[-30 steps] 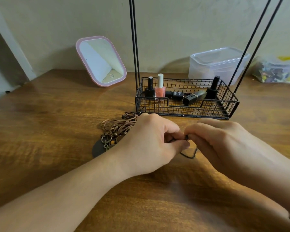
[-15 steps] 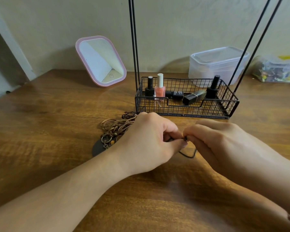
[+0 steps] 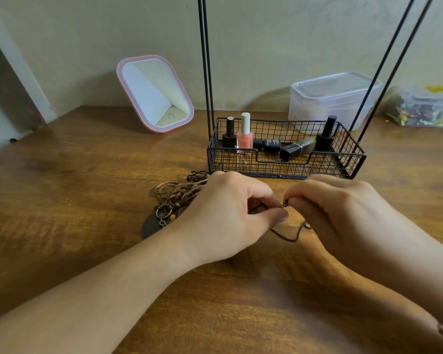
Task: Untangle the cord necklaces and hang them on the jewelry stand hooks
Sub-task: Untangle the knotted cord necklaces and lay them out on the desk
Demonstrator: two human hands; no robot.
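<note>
A tangle of brown cord necklaces (image 3: 175, 194) with beads, metal rings and a dark oval pendant (image 3: 149, 227) lies on the wooden table, partly hidden behind my left hand (image 3: 228, 215). Both hands meet in front of the jewelry stand (image 3: 284, 162). My left hand pinches a thin dark cord, and my right hand (image 3: 343, 213) pinches its small clasp end between fingertips. A loop of that dark cord (image 3: 292, 235) sags onto the table between the hands. The stand's black rods rise out of the frame; its hooks are out of view.
The stand's wire basket holds several nail polish bottles (image 3: 244, 135). A pink-framed mirror (image 3: 155, 94) leans at the back left. A clear lidded plastic box (image 3: 333, 98) and a bag of small items (image 3: 422, 108) sit at the back right by the wall.
Both hands stay together on the thin dark cord, with only slight finger movement. The tangled pile has not moved.
</note>
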